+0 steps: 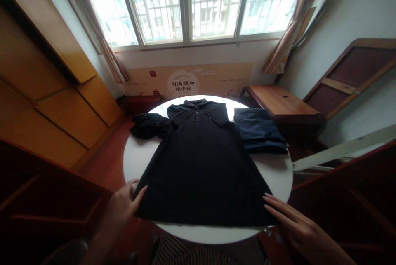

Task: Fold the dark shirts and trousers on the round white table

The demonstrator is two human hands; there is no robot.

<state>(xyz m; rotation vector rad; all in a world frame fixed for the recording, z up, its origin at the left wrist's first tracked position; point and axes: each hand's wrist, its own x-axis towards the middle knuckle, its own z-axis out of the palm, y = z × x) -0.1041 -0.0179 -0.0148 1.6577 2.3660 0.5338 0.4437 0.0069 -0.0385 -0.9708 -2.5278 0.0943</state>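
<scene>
A black short-sleeved polo shirt lies spread flat, front up, on a round white table. Its collar points to the window and its hem faces me. My left hand is at the lower left edge of the shirt, thumb stretched onto the cloth and apart from the fingers, which are partly hidden. At the lower right corner, my right hand rests its outstretched fingertips on the cloth; its thumb is out of sight. Both sleeves lie folded inward over the shirt.
A crumpled black garment lies at the table's left, and folded dark blue cloth at its right. A wooden bench stands behind on the right. Yellow cabinets line the left side.
</scene>
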